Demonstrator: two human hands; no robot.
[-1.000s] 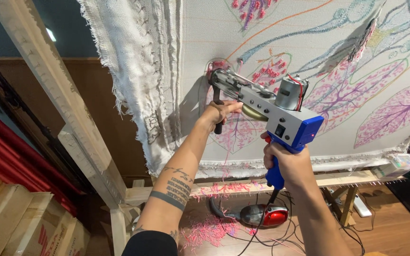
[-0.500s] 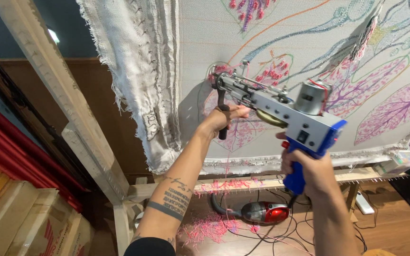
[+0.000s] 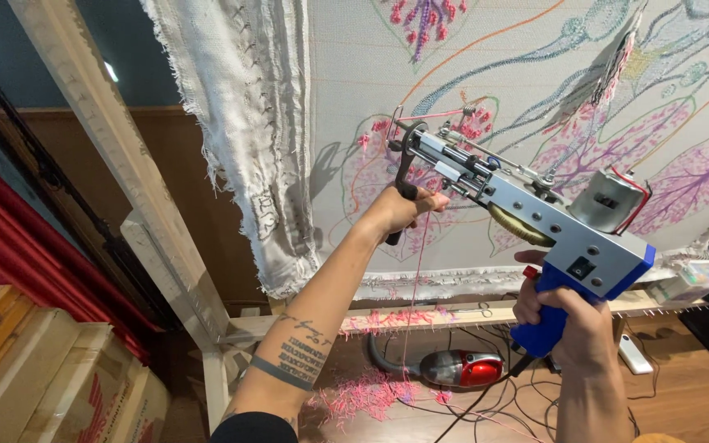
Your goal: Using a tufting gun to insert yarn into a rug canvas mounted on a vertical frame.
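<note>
A single head-worn camera looks forward and slightly down along both raised forearms, close to the stretched cloth [image 3: 535, 74] on its wooden frame [image 3: 116, 156]. The floor [image 3: 683, 394] shows beneath. No second view shares the scene.

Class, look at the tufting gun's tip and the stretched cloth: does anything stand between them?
Nothing visible does. The tufting gun, held by the left hand and right hand, has its tip at the cloth; only pink yarn hangs nearby.
</note>
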